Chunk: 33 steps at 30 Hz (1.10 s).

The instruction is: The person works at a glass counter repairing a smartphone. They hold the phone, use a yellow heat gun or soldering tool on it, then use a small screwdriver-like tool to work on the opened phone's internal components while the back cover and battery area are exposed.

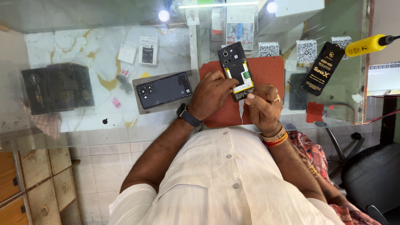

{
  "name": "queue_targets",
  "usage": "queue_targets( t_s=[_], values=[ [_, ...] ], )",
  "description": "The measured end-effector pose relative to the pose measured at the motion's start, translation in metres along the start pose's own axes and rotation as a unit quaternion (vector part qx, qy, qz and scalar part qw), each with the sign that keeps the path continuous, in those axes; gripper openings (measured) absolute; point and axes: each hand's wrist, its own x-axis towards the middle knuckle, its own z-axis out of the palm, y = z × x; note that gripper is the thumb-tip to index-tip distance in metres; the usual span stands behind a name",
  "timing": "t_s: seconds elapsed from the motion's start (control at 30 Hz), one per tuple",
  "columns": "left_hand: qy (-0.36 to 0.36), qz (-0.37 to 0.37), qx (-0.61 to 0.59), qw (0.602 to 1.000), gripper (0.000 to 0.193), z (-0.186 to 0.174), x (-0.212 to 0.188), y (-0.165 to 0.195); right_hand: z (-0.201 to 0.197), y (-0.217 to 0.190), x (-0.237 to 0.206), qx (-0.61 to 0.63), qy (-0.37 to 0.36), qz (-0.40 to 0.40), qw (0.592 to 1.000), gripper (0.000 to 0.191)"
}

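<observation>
An opened black phone [236, 71], its back removed and its insides showing, lies on a red work mat [271, 71] on the glass counter. My left hand [212, 93], with a dark watch on the wrist, grips the phone's near left edge. My right hand [263, 107], wearing a ring and bracelets, has its fingers pinched together at the phone's near right corner; I cannot tell whether something small is in them. The phone's dark back cover [164, 89] rests on a grey pad [143, 109] to the left of the mat.
A black box [58, 87] stands at the counter's left, with a checked cloth beneath it. A black packet [323, 68], a small red piece [314, 111] and a yellow-handled tool [368, 45] are at the right. White packets [148, 50] lie farther back. A black chair [371, 175] is low right.
</observation>
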Motion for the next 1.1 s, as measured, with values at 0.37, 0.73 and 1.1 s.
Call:
queue_targets(
  t_s=[0.37,0.73,1.1],
  values=[
    [0.010,0.045,0.028,0.999,0.022,0.009,-0.001,-0.005,-0.001,0.001,-0.003,-0.006,0.006,0.002,1.000,0.036],
    [0.024,0.086,0.118,0.989,0.024,-0.011,0.008,0.001,-0.001,0.000,-0.004,-0.007,0.008,-0.006,1.000,0.036],
    [0.027,-0.005,0.100,0.995,0.048,-0.052,-0.006,0.004,-0.002,-0.001,-0.002,-0.011,0.009,-0.001,1.000,0.037]
  ],
)
